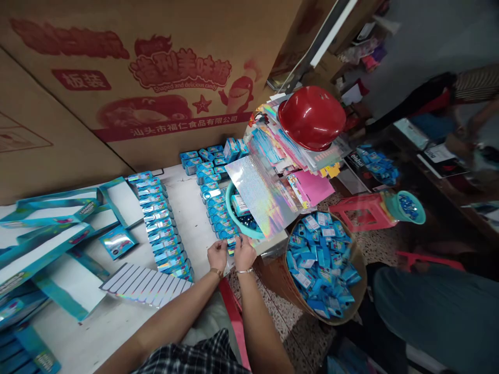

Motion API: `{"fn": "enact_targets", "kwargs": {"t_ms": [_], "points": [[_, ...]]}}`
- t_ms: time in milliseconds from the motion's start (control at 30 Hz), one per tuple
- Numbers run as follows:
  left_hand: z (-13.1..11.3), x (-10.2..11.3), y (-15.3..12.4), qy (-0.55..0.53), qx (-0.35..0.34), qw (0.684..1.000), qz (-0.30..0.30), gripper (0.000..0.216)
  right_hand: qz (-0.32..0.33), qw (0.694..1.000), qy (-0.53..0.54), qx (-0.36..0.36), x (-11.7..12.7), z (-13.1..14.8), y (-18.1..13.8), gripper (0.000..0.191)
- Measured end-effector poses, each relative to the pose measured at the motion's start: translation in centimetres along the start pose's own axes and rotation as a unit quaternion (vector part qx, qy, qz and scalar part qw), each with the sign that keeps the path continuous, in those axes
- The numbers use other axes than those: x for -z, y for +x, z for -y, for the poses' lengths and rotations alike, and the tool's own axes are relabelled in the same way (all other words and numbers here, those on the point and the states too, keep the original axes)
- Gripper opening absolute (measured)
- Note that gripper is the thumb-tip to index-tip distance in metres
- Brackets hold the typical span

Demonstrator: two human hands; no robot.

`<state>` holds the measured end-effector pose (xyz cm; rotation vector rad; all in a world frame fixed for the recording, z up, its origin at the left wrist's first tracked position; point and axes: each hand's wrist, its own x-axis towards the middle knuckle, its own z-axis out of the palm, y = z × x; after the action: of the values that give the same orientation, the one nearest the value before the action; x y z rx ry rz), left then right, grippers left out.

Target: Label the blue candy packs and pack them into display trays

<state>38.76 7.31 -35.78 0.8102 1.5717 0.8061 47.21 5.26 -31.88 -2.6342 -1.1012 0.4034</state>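
Box [231, 242], small and blue: I have it between the two hands, at the near end of a row of blue boxes [219, 212] on the white table [185, 200]. Left hand [217, 255] and right hand [245, 253] close together, fingertips pinching it; exact finger placement too small for me to read. Teal basin [254, 234] just beyond the right hand, partly under a glittery sheet [255, 192]. Striped sheet [146, 284] just beyond the left forearm. Round bin [359, 265], full of similar boxes, off right.
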Motion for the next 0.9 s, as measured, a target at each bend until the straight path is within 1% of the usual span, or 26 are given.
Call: {"fn": "enact_targets", "kwargs": {"t_ms": [133, 233, 467, 533, 700, 900], "points": [[0.1, -0.2, 0.1, 0.002, 0.003, 1.0, -0.005, 0.035, -0.007, 0.998, -0.02, -0.057, 0.2, 0.7, 0.0, 0.042], [0.1, -0.2, 0.0, 0.006, 0.011, 1.0, -0.012, 0.033, -0.001, 0.996, -0.021, -0.081, 0.4, 1.2, 0.0, 0.041], [0.5, 0.0, 0.0, 0.0, 0.052, 0.999, -0.01, 0.035, -0.032, 0.99, 0.023, -0.138, 0.5, 1.5, -0.2, 0.047], [0.6, -0.1, 0.2, -0.012, 0.066, 0.998, -0.007, 0.038, -0.035, 0.988, 0.045, -0.145, 0.5, 1.4, -0.1, 0.047], [0.4, -0.5, 0.1, -0.048, 0.097, 0.994, 0.003, 0.039, -0.038, 0.987, 0.076, -0.139, 0.3, 1.5, 0.4, 0.038], [-1.3, -0.2, -0.3, -0.063, 0.154, 0.986, -0.007, 0.045, -0.053, 0.982, 0.12, -0.136, 0.1, 2.0, 0.4, 0.035]]}}
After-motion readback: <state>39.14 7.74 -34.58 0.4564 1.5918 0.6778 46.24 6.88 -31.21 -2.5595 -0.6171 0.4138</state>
